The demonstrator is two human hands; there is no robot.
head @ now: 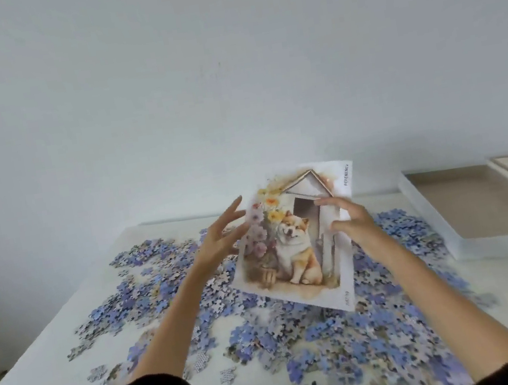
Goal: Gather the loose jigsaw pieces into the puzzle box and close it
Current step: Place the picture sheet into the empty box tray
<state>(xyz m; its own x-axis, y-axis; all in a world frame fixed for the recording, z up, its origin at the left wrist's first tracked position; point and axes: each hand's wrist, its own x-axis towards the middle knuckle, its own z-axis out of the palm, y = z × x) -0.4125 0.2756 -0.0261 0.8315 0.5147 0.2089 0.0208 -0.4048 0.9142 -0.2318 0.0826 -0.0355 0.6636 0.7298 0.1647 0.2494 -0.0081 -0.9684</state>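
while both forearms reach forward over the white desk (26,378), the left hand (216,238) splays its fingers at the left edge of the tilted paper reference picture of a dog (294,242), grip wide open. the right hand (350,223) lays straight fingers over the right edge; blur hides whether that grip pinches. loose blue-grey jigsaw pieces (334,329) lie scattered beneath, and the shallow white cardboard puzzle box (481,206) sits open to the right.

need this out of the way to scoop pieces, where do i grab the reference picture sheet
Pinch the reference sheet at its two long side edges, one hand from each side: it's thin, tilted with its far edge raised, and the left hand and right hand flank those edges.
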